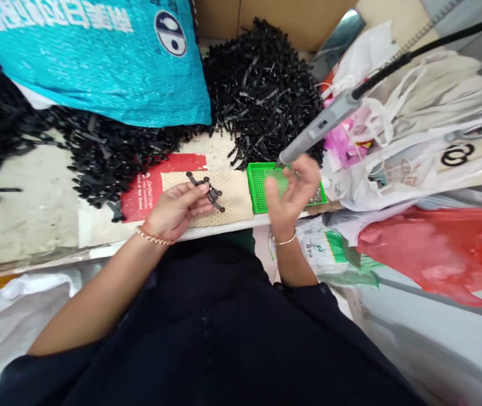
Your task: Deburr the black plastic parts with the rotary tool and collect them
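My left hand (177,208) pinches a small black plastic part with several arms and round ends (213,195) between thumb and fingers. It holds this part just above a beige textured pad (235,197). My right hand (289,194), slightly blurred, is raised over a green perforated basket (260,209) with its fingers apart, and I see nothing in it. Small shiny metal pieces (318,195) lie at the basket's right side. A grey electric screwdriver (319,128) slants down from the upper right, its tip close behind my right fingers; whether they touch is unclear.
Black plastic parts form a large heap (262,90) behind the basket and another pile (101,152) at left. A blue printed bag (109,67) lies over the left pile. Plastic bags crowd the right, including a red one (439,248). The table edge (207,229) runs before my body.
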Demonstrator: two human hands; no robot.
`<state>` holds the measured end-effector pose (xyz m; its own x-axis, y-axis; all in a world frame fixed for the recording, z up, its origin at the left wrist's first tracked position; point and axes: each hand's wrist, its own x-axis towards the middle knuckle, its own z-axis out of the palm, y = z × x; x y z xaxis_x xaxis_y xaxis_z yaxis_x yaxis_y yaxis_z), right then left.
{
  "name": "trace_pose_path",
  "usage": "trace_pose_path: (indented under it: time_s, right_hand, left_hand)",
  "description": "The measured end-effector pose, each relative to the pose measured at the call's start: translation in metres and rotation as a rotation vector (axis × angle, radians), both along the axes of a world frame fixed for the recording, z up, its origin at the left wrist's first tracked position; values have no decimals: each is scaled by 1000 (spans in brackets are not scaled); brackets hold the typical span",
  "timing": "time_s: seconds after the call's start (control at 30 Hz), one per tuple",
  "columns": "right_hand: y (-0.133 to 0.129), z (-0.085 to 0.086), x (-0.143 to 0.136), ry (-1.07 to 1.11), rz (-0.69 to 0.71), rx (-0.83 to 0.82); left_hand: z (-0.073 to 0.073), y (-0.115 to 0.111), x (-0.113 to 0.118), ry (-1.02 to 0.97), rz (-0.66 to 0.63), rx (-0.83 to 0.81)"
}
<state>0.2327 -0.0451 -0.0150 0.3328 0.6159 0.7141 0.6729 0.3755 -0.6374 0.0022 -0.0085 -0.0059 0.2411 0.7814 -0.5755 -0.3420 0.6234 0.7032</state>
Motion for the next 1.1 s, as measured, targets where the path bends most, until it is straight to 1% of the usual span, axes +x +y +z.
trace_pose_path:
  time_s: [0.03, 0.07, 0.1, 0.17, 0.23, 0.27, 0.33, 0.4, 0.53, 0.6, 0.67, 0.73, 0.9, 1.1]
  right_hand:
    - [10, 2, 13, 66, -51, 17]
    - [22, 4, 25, 119, -32, -15]
    - [35, 5, 33, 175, 31, -43]
    - [58, 7, 42, 278, 183, -129]
    - [72, 11, 42, 349, 297, -195]
    - [75, 13, 40, 376, 336, -206]
    - [74, 15, 37, 427, 376, -191]
    - [68, 12, 38, 476, 366, -179]
    - [56, -9, 47, 554, 277, -199]
    - [52, -18, 50, 597, 261, -198]
    - [49, -23, 51, 647, 272, -181]
    - [48, -23, 50, 683, 281, -169]
    - [46, -21, 49, 671, 237, -245]
    - [46, -27, 52, 640, 255, -243]
  left_hand:
    - [2, 5, 5, 23, -25, 25]
    - [3, 11, 11, 42, -48, 42]
    - [4, 17, 18, 58, -73, 50]
    - [3, 27, 32, 77, -132, 46]
    - [0, 35, 44, 100, -191, 29]
    - [-3, 37, 49, 114, -216, 22]
    - [-9, 40, 55, 135, -249, 26]
    - [-15, 40, 57, 144, -268, 39]
    - [-20, 39, 55, 163, -300, 44]
    - [-19, 39, 54, 172, -313, 41]
    - [-18, 40, 54, 176, -317, 35]
    - [-17, 40, 55, 182, -315, 28]
    - [-14, 39, 54, 190, -321, 17]
    - [-17, 39, 53, 192, -319, 36]
